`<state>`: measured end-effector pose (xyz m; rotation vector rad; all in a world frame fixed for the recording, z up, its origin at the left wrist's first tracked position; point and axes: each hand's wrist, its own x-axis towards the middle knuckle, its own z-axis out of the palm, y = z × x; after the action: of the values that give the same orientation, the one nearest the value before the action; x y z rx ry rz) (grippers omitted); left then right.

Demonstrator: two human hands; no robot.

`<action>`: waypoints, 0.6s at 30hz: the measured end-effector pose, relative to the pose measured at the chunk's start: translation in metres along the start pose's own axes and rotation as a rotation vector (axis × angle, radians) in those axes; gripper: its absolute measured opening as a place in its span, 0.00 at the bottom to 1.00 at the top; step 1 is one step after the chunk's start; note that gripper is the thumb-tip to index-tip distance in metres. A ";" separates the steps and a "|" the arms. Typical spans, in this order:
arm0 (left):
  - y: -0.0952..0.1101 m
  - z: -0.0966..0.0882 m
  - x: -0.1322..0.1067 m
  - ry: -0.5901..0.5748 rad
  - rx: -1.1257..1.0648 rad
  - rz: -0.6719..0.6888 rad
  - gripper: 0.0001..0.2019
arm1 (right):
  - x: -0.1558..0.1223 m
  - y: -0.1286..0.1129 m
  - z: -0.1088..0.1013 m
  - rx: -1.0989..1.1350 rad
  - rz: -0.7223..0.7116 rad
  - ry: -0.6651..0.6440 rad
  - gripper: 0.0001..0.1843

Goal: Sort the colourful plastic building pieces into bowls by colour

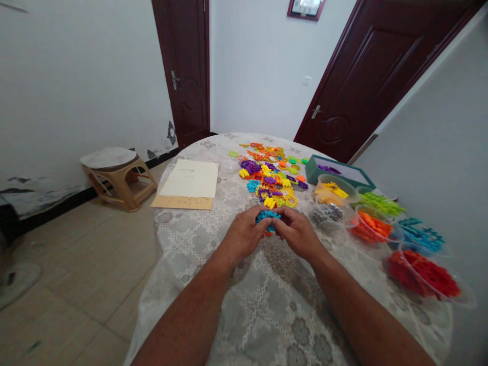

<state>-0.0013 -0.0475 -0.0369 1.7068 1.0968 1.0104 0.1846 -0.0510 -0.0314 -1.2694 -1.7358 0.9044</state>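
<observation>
Near the middle of the table, on its near side, a blue plastic piece sits between the left hand and the right hand. Each grip is nearly closed, thumb and fingers pinching one side of the piece. It looks light and fairly stiff, probably smooth enough to slip a little but hardly fragile; its left and right edges seem the best places to take hold, with light pressure. Its colour is a bright, even blue and its surface is knobbly and openwork. A bit of orange shows at its near edge, though the fingers and blur hide whether the two are joined. Just beyond lies a mixed pile of coloured pieces; red pieces fill a clear tub to the right.
</observation>
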 end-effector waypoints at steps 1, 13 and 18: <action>0.001 -0.001 0.000 0.006 -0.057 -0.030 0.15 | -0.001 -0.003 0.000 0.056 0.030 -0.014 0.12; 0.017 -0.003 -0.003 -0.178 -0.432 -0.142 0.17 | -0.038 0.002 -0.018 0.326 0.180 0.043 0.19; 0.012 0.003 -0.004 -0.171 -0.270 -0.120 0.15 | -0.048 0.011 -0.014 0.354 0.206 0.053 0.18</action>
<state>0.0033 -0.0548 -0.0273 1.4627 0.8974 0.8766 0.2107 -0.0933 -0.0439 -1.2336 -1.3459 1.2245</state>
